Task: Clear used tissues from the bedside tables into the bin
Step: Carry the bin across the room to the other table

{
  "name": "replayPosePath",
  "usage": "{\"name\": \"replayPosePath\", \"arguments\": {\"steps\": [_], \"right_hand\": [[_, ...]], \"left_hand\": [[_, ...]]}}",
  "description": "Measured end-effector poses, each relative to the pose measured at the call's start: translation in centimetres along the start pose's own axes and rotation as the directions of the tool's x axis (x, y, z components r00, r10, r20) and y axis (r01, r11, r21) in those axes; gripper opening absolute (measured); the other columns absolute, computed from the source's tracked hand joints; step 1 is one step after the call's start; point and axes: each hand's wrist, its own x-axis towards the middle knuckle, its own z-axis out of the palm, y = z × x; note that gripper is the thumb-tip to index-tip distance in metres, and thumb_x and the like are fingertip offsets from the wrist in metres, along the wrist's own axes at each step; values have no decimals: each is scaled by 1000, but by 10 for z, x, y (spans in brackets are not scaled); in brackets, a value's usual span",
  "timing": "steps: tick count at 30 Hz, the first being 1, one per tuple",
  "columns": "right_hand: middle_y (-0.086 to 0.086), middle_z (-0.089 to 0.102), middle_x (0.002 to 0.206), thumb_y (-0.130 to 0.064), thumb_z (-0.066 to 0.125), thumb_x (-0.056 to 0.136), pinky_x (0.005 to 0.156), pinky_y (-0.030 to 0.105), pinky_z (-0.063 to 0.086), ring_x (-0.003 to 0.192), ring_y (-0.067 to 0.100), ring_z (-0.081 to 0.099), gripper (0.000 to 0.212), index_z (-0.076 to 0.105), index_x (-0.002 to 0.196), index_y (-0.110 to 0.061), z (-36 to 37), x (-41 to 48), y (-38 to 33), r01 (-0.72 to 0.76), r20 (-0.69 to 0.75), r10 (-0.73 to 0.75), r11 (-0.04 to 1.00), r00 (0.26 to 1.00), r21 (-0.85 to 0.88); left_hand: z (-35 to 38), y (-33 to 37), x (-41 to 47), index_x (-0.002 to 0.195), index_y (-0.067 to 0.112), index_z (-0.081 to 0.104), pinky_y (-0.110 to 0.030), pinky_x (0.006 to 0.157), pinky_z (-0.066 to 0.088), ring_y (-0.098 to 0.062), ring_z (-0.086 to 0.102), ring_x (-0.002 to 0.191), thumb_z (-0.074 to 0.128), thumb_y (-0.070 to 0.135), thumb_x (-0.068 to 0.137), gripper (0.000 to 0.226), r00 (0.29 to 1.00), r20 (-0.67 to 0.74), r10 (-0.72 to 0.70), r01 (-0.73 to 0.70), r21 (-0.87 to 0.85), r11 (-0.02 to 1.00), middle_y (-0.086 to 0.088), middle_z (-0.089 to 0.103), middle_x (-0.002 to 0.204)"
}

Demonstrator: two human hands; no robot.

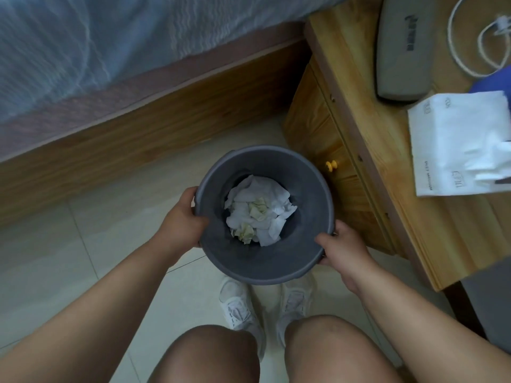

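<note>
Head view: bin (276, 258) upright, mouth up, between both hands (181, 217) (341, 246)

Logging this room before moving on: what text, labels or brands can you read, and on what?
Nothing is clear enough to quote.
The grey case: dark logo and word, too blurred to read.
The tissue pack: small grey marks and a print line, too small.
The bin: no text visible.
</note>
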Motion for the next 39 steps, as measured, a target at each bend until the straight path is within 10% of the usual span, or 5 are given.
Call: {"name": "replayPosePath", "arguments": {"steps": [7, 12, 18, 29, 39], "right_hand": [[2, 82, 88, -4, 65, 86, 84, 58, 65, 89, 28, 78, 23, 76, 97, -20, -41, -157, -73, 75, -13, -77, 991, 997, -110], [-2, 82, 82, -6, 64, 82, 75, 54, 67, 78, 22, 80, 22, 76, 95, -20, -73, -281, -142, 170, 45, -164, 964, 985, -206], [-3, 82, 82, -6, 68, 87, 62, 43, 68, 75, 20, 80, 20, 74, 100, -19, -93, -421, -219, 383, 186, -343, 884, 921, -268], [-30, 75, 98, -16, 69, 91, 66, 24, 64, 90, -2, 72, 45, 66, 98, -61, -46, -581, -264, 768, 545, -570, 591, 614, -247], [-35, 71, 99, -25, 74, 94, 55, 10, 56, 91, -11, 67, 28, 64, 106, -49, 111, -669, -235, 921, 881, -337, 315, 333, -228]], "left_hand": [[-54, 47, -158, 124, 47, 57, -39, 52, 65, -19, 81, 71, 56, -9, 91, 65, 999, -9, -52, 49, -190, 981, 7, 82, 87], [-103, 101, -300, 98, 63, 65, -41, 55, 64, -21, 81, 74, 52, -11, 88, 76, 999, -49, -12, -4, -308, 951, -2, 82, 90], [-152, 130, -460, 127, 51, 62, -45, 63, 67, -23, 82, 85, 54, -10, 85, 75, 993, -119, 15, -70, -469, 881, -3, 83, 100], [-148, 74, -636, 122, 44, 67, -44, 62, 64, -16, 76, 69, 58, -13, 85, 69, 900, -401, -172, -244, -790, 562, -5, 80, 97], [-165, -51, -752, 112, 51, 71, -48, 64, 66, -20, 79, 73, 57, -16, 88, 73, 735, -515, -441, -420, -856, 300, -5, 81, 91]]}}
